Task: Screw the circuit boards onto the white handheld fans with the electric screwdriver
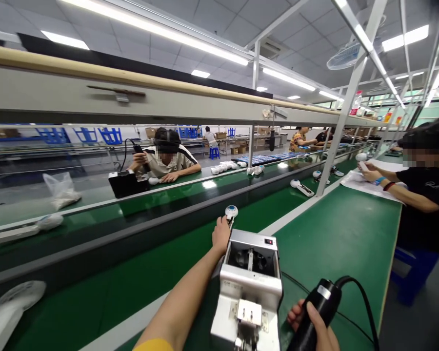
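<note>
Beyond the silver screw-feeder box, my left hand point(221, 235) is stretched out over the green conveyor, its fingers closed on a white device point(231, 211) with a round head and an uncovered narrow body. The silver box point(251, 282) stands between my hands, with an open top and a small red switch. At the lower right, my right hand point(314, 324) is wrapped round a black electric screwdriver point(320, 307), whose cable curves off to the right. The screwdriver's lower end is out of the frame.
More white devices lie on the conveyor point(131, 273), one at lower left point(16, 312), one farther right point(302, 187). Across it sits a person beside a black box point(128, 184). Another person sits at the right. A white post point(346, 112) rises from the bench edge.
</note>
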Motion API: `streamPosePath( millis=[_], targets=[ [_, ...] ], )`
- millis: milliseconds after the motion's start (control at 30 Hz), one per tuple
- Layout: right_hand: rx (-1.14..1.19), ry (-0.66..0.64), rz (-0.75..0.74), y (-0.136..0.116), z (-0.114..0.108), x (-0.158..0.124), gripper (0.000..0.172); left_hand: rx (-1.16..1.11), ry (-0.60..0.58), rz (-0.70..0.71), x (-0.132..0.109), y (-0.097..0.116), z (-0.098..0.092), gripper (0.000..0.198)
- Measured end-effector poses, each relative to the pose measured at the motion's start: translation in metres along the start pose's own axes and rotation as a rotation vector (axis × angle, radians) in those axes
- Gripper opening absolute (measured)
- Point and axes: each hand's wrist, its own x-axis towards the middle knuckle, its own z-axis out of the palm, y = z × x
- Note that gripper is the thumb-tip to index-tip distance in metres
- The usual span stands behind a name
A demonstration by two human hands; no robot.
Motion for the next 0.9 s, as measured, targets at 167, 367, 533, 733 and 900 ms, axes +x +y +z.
streamPosePath(
  millis=[167, 367, 533, 733, 900],
  targets=[
    [-0.01, -0.015, -0.142, -0.005, 0.014, -0.018, 0.061, -0.017, -0.121, -0.259, -0.016, -0.055, -0.049, 0.038],
    [-0.026, -0.066, -0.223, -0.015, 0.026, -0.036, 0.057, -0.149, -0.084, -0.252, -0.118, -0.105, -0.109, 0.043],
    [-0.067, -0.08, -0.319, -0.029, 0.03, -0.075, 0.059, -0.28, -0.046, -0.135, -0.245, -0.133, -0.134, 0.058],
    [-0.437, -0.216, -0.468, -0.035, 0.034, -0.125, 0.061, -0.316, -0.326, 0.211, -0.331, -0.126, -0.131, 0.051],
    [-0.541, -0.217, -0.477, -0.035, 0.034, -0.133, 0.067, -0.215, -0.451, 0.325, -0.331, -0.094, -0.129, 0.051]
  ],
)
